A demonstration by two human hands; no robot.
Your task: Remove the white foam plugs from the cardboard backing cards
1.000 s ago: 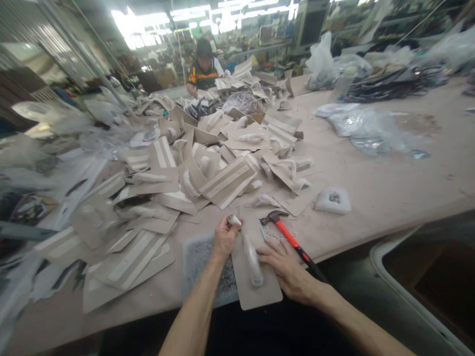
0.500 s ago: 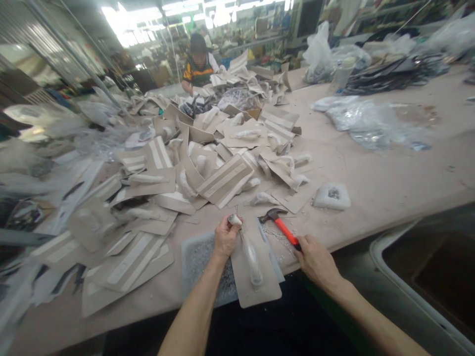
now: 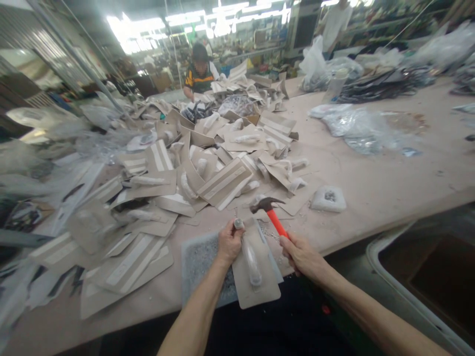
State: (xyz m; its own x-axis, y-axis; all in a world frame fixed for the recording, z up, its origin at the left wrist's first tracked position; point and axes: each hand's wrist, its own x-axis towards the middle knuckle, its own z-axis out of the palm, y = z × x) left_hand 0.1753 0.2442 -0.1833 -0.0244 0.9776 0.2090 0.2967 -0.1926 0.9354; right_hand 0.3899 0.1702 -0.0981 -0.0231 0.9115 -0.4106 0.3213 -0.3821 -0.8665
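Observation:
My left hand [image 3: 229, 241] is closed, pinching a small round whitish piece [image 3: 238, 224] with a greyish top. It sits at the upper end of a beige card [image 3: 258, 291], which carries a long bulge wrapped in clear plastic [image 3: 253, 262]. The card lies slanted over the right part of a pale, speckled mat [image 3: 196, 267] at the table's front edge. In my right hand [image 3: 300, 251] is a claw hammer [image 3: 276, 222] with an orange-red handle, gripped low. Its dark head is raised up and to the right of the whitish piece, apart from it.
A large heap of beige cards with plastic-wrapped parts [image 3: 226, 178] spreads across the left and middle of the table [image 3: 389, 183]. A white block with small shiny bits [image 3: 328, 199] stands right of the hammer. Plastic bags [image 3: 363, 128] lie farther back. Another person [image 3: 200, 74] sits beyond the heap.
The hammer has risen off the table area beside the card, its head now higher and tilted left. My right hand moved up and left. My left hand shifted slightly right.

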